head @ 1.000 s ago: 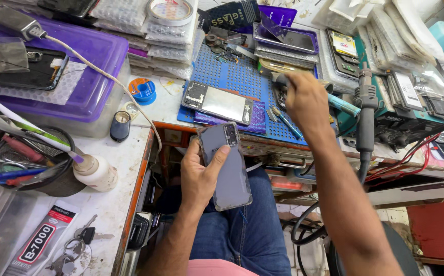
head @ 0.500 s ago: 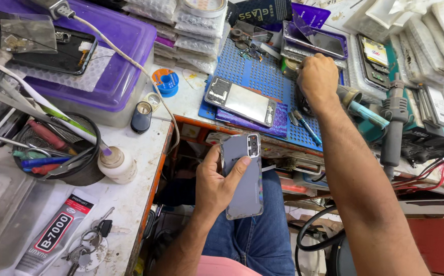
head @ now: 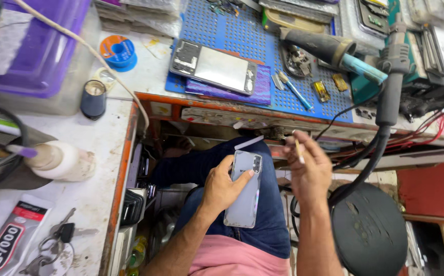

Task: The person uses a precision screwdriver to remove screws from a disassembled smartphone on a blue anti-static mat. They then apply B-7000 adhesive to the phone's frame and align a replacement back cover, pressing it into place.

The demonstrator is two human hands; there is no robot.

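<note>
Our left hand [head: 222,189] grips a grey phone [head: 244,190] back-up over our lap, thumb near its camera corner. Our right hand [head: 311,171] pinches a thin tool [head: 298,151] just right of it. With no surface under the phone, a slip of the tool could scratch it, or a loose grip drop it to the floor.
</note>
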